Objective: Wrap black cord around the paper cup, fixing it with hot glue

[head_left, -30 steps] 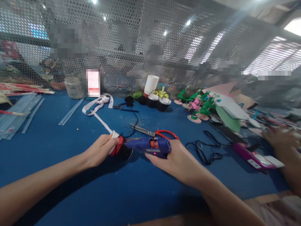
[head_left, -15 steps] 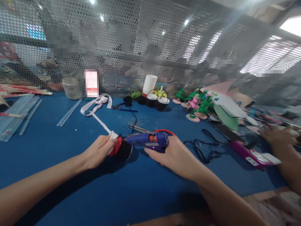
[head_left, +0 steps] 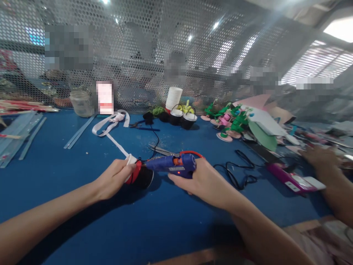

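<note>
My left hand [head_left: 114, 178] is closed on a small black cup with a red rim [head_left: 143, 176], lying on its side on the blue table [head_left: 82, 217]. It also pinches the end of a white ribbon [head_left: 116, 141] against the rim. My right hand [head_left: 204, 180] grips a blue glue gun [head_left: 173, 165], whose nozzle points left at the cup's rim. A small red light shows on the gun's side.
Red-handled scissors [head_left: 171, 151] lie just behind the gun. Black cord [head_left: 239, 175], a pink tool [head_left: 292, 180] and another person's hand [head_left: 320, 158] are at the right. White cups [head_left: 173, 98], black pots [head_left: 182, 117], green and pink craft pieces [head_left: 234, 123], a jar [head_left: 79, 103] and clear strips [head_left: 19, 134] stand further back.
The glue gun's nozzle has moved slightly closer to the cup's rim. Both hands otherwise keep their grip and place; the view has shifted a little.
</note>
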`<control>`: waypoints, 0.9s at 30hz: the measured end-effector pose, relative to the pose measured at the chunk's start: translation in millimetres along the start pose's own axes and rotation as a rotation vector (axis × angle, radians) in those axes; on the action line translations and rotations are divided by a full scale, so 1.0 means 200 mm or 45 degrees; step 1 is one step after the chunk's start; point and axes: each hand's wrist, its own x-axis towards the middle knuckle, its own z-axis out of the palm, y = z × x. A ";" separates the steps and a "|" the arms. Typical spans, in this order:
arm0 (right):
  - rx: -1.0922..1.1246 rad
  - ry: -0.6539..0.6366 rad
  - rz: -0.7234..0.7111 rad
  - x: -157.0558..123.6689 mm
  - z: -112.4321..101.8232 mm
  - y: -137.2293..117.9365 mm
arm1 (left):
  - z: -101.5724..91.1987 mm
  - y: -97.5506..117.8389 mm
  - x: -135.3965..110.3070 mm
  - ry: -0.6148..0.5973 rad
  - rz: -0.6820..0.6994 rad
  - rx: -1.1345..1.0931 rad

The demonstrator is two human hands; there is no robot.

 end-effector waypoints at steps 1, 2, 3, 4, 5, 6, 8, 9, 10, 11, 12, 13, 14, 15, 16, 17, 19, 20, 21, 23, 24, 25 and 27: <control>0.005 -0.006 0.003 0.00 0.00 0.00 | 0.00 0.00 0.00 -0.005 -0.001 -0.001; 0.006 -0.010 0.006 0.00 0.00 0.00 | 0.00 0.00 0.00 -0.010 0.000 -0.004; 0.002 -0.009 0.010 0.00 0.00 0.00 | 0.00 0.00 0.00 -0.013 0.003 -0.006; -0.004 -0.005 0.015 0.00 0.00 -0.01 | 0.00 0.00 0.00 -0.014 0.006 -0.006; -0.013 0.004 0.019 0.00 0.00 -0.01 | 0.00 0.00 0.00 -0.012 0.004 -0.004; -0.022 0.013 0.022 0.00 0.00 -0.01 | 0.00 0.00 0.00 -0.008 0.003 -0.001; -0.029 0.014 0.021 0.00 0.00 -0.01 | 0.00 0.00 0.00 -0.006 0.000 -0.002; -0.028 0.011 0.018 0.00 0.00 -0.02 | 0.00 0.00 0.00 -0.006 -0.002 -0.007; -0.031 0.008 0.012 0.00 0.00 -0.02 | 0.00 0.00 0.00 -0.007 -0.005 -0.017; -0.038 0.007 0.001 0.00 0.00 -0.02 | 0.00 0.01 0.00 -0.006 -0.008 -0.029; -0.050 0.009 -0.011 -0.01 0.01 -0.02 | 0.00 0.01 0.00 -0.005 -0.011 -0.045; -0.064 0.016 -0.024 -0.01 0.01 -0.02 | 0.01 0.01 0.00 -0.001 -0.019 -0.061; -0.077 0.022 -0.040 -0.01 0.01 -0.02 | 0.01 0.01 0.00 0.008 -0.027 -0.077; -0.087 0.028 -0.061 -0.02 0.02 -0.02 | 0.01 0.01 0.01 0.020 -0.035 -0.093; -0.097 0.035 -0.084 -0.02 0.02 -0.02 | 0.01 0.02 0.01 0.031 -0.044 -0.109; -0.109 0.040 -0.112 -0.02 0.03 -0.02 | 0.01 0.02 0.01 0.045 -0.053 -0.125; -0.151 0.054 -0.181 -0.02 0.04 -0.02 | 0.01 0.02 0.01 0.067 -0.075 -0.159; -0.178 0.061 -0.211 -0.02 0.05 -0.02 | 0.02 0.02 0.01 0.075 -0.087 -0.175; -0.204 0.062 -0.231 -0.03 0.05 -0.02 | 0.02 0.02 0.01 0.082 -0.101 -0.191; -0.237 0.040 -0.252 -0.03 0.06 -0.02 | 0.02 0.03 0.01 0.097 -0.135 -0.219; -0.246 0.026 -0.254 -0.04 0.06 -0.01 | 0.02 0.03 0.01 0.106 -0.152 -0.232; -0.252 0.015 -0.255 -0.04 0.06 -0.01 | 0.02 0.03 0.01 0.114 -0.166 -0.246; -0.255 0.026 -0.265 -0.04 0.06 -0.01 | 0.02 0.03 0.01 0.121 -0.182 -0.266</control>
